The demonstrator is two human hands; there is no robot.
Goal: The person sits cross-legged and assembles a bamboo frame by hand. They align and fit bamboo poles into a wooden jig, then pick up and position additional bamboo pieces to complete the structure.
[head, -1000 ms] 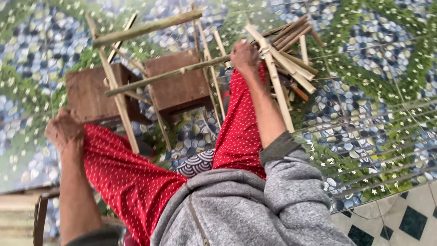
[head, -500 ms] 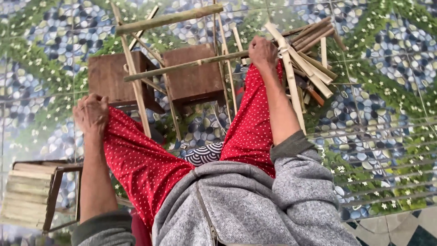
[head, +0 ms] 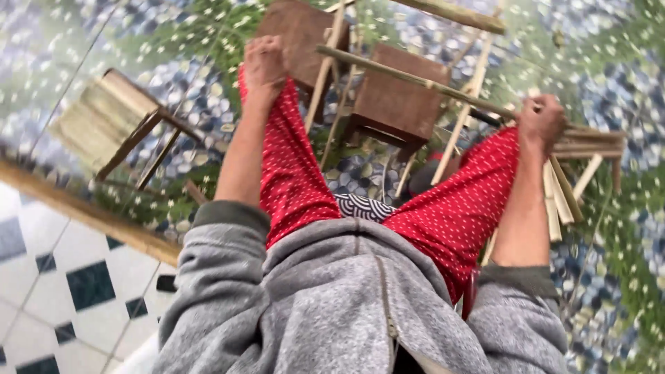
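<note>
Resting on the knee of the red white-dotted trousers (head: 298,173), the left hand (head: 264,61) is curled into a loose fist with nothing in it. Across the lap, the right hand (head: 542,121) is closed around a bundle of pale split bamboo strips (head: 568,180), which fan out below and to the right of the grip. Between the knees stands a frame of thin bamboo poles (head: 415,79), crossing over two brown wooden blocks (head: 398,104) on the pebble-patterned floor mat (head: 173,41). Left of the legs lies a small wooden stool with a woven seat (head: 104,121), tipped on its side.
</note>
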